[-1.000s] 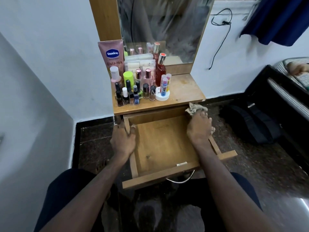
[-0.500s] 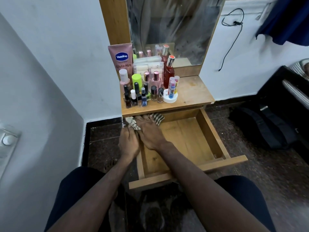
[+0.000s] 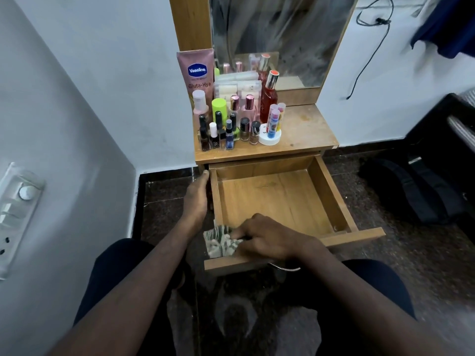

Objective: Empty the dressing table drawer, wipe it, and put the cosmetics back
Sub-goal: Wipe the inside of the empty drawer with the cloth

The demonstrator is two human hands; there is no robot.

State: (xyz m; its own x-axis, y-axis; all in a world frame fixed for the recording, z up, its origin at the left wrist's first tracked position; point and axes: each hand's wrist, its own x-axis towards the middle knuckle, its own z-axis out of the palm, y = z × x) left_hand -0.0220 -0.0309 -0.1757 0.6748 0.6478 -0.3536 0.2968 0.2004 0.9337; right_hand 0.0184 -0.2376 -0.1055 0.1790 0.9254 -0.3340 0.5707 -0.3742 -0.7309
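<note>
Right hand (image 3: 267, 237) presses the cloth (image 3: 221, 243) into the drawer's (image 3: 331, 191) near-left corner, fingers curled on it; left hand (image 3: 196, 199) lies flat outside.

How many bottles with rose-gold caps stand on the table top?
2. One stands just right of the green-capped bottle; the other stands beside it, left of the red perfume bottle. Others may be hidden behind the front rows.
</note>
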